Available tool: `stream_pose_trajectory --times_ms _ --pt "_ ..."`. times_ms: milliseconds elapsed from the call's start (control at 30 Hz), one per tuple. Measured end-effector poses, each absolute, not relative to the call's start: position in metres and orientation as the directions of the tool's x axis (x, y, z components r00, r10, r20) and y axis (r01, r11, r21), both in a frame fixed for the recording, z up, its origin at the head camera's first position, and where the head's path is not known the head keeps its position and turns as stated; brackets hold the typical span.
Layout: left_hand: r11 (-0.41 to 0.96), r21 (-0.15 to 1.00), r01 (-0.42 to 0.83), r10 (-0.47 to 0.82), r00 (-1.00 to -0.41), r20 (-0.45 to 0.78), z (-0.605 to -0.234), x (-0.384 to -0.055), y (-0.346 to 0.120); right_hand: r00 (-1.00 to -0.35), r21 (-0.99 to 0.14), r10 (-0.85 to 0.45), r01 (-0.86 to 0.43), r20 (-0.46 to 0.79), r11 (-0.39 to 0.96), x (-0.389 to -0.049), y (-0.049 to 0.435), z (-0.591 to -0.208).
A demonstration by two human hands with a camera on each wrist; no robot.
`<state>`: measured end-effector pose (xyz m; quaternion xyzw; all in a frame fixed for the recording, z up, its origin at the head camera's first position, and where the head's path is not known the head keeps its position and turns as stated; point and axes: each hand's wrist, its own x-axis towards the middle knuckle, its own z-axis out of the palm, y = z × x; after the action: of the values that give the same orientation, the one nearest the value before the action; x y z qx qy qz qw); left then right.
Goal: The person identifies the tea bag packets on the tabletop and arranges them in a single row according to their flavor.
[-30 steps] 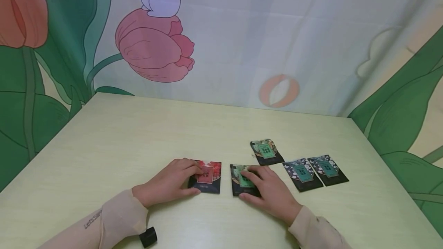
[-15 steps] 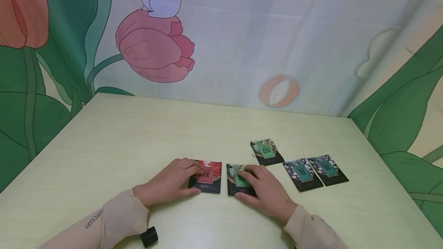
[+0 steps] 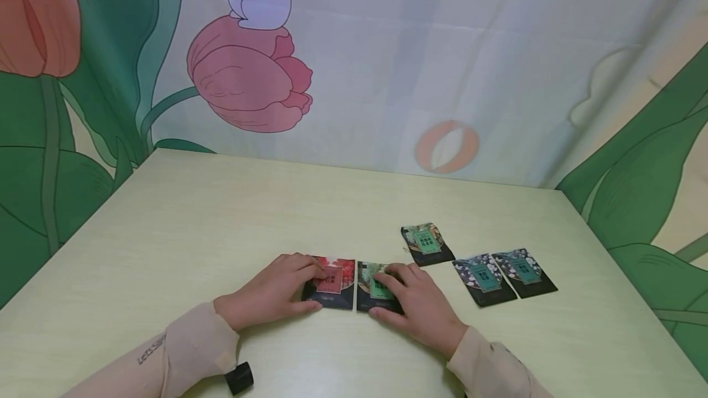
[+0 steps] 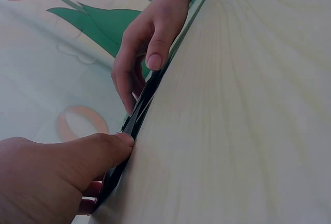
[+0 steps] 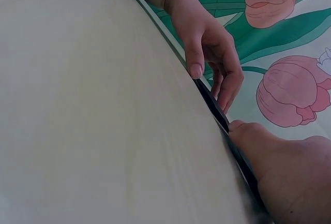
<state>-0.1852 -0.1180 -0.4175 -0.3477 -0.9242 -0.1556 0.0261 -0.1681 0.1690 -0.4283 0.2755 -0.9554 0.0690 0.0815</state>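
Observation:
In the head view, two square tea-bag-like sachets lie flat side by side on the table, a narrow gap between them. My left hand [image 3: 271,290] rests on the left part of the red-and-dark sachet [image 3: 345,281], fingers on top and thumb at its near edge. On the green-and-dark sachet [image 3: 365,296] rests my right hand [image 3: 423,306], fingertips on the printed label and thumb along the near edge. Both wrist views show the sachets almost edge-on as a dark strip, with the left thumb [image 4: 111,151] and right thumb [image 5: 248,138] touching it. The hands hide the outer parts of the sachets.
Behind and right of my right hand lies another green sachet [image 3: 427,243]. Two blue-flowered sachets [image 3: 484,279] [image 3: 525,272] lie side by side further right. The pale wooden table [image 3: 221,214] meets a printed curtain [image 3: 376,66] at its far edge.
My right hand has slid the green-and-dark sachet leftward across the table, narrowing its gap to the red one. The left hand and the other sachets have stayed in place.

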Motion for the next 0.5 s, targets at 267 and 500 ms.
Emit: stream_pose_trajectory --times_ms 267,500 --pt "0.706 0.266 0.656 0.638 -0.752 0.163 -0.4146 -0.1852 -0.1197 -0.836 -0.076 -0.516 -0.536 0.188 0.841 -0.1687 0.1616 -0.4256" --pt "0.69 0.266 0.674 0.65 -0.738 0.182 -0.4158 -0.1844 -0.1193 -0.837 -0.082 -0.517 -0.536 0.181 0.84 -0.1668 0.1613 -0.4227"
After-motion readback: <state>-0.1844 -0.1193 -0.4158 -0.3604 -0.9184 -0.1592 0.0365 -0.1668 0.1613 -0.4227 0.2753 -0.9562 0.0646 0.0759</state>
